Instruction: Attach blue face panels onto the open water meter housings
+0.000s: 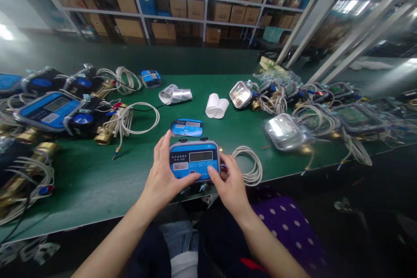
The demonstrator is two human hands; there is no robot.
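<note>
My left hand (163, 171) grips the left side of a meter (200, 156) with a blue faceplate and a small grey display. Its thumb lies along the lower part of the face. On the other side, my right hand (232, 182) holds the meter's right edge, thumb pressed on the face near the lower right. The meter sits at the table's front edge. Just behind it lie blue faceplate labels (186, 127). A coil of pale cable (250, 167) rests to the right of my right hand. The fingers under the meter are hidden.
Meters with blue faces (54, 110), brass fittings and coiled cables crowd the green table's left. Meters with clear covers (283, 132) stand on the right. Curled clear film (175, 94) and a curled white strip (216, 106) lie between. Behind are shelves of cardboard boxes (187, 8).
</note>
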